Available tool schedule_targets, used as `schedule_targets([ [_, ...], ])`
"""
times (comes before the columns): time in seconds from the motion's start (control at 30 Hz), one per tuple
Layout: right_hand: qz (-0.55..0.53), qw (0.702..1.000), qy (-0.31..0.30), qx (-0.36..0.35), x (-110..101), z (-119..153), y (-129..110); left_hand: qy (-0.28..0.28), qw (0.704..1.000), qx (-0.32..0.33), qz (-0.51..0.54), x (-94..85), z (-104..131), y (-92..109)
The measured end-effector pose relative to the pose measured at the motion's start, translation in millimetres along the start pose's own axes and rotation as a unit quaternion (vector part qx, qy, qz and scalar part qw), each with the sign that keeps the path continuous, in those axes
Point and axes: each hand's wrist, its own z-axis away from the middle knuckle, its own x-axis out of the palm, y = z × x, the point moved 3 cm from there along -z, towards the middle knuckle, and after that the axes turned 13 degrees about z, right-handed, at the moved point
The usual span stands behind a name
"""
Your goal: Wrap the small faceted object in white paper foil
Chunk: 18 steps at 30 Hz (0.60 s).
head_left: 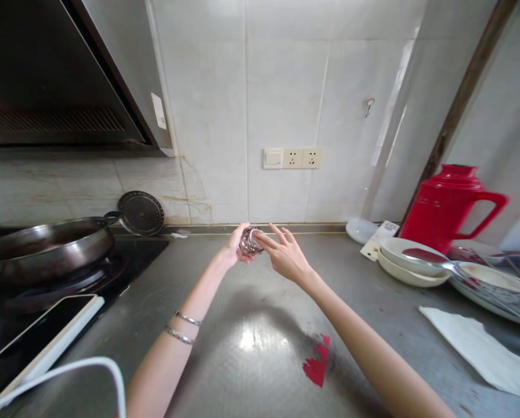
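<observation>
My left hand (234, 246) is closed around a small, shiny, see-through glass container (246, 244), held above the counter near the wall. From the right, my right hand (286, 255) reaches to it. Two of its fingers are stretched out with their tips at the container's mouth, where something whitish shows; I cannot make out what that is. The other visible fingers are spread upward, and the thumb is hidden. Whatever the container holds cannot be seen. Below my right forearm, a torn red patch (317, 364) lies on the grey metal counter (225, 371).
At left, a steel pan (46, 249) sits on the stove, with a phone (38, 342) and white cable (90, 363) in front. At right are a red thermos (443, 206), stacked white bowls (410, 273), a patterned dish (495, 290) and a white paper sheet (477, 348).
</observation>
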Motion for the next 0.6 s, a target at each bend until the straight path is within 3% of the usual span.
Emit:
schedule_targets([
  [0.1,-0.009,1.0,-0.015,0.014,3.8,-0.6,-4.3,0.006,1.0,-0.002,-0.019,-4.7,-0.5,1.9],
  [0.2,-0.074,0.995,-0.039,0.045,3.9,-3.2,-10.5,0.027,0.998,0.057,-0.009,-5.9,-3.4,1.1],
  [0.3,-0.203,0.973,-0.053,0.096,0.3,-6.1,-16.7,0.037,0.99,0.137,0.005,-3.5,-7.3,-2.2],
  [0.4,-0.39,0.906,-0.067,0.149,-5.2,-8.9,-23.6,0.043,0.977,0.209,0.026,-1.2,-8.6,-3.3],
  [0.53,-0.615,0.768,-0.068,0.165,-10.2,-12.6,-34.4,0.024,0.964,0.256,0.063,1.0,-5.1,0.2],
  [0.6,-0.625,0.761,-0.047,0.168,-8.0,-12.4,-35.8,0.019,0.961,0.268,0.064,1.7,-3.1,2.3],
])
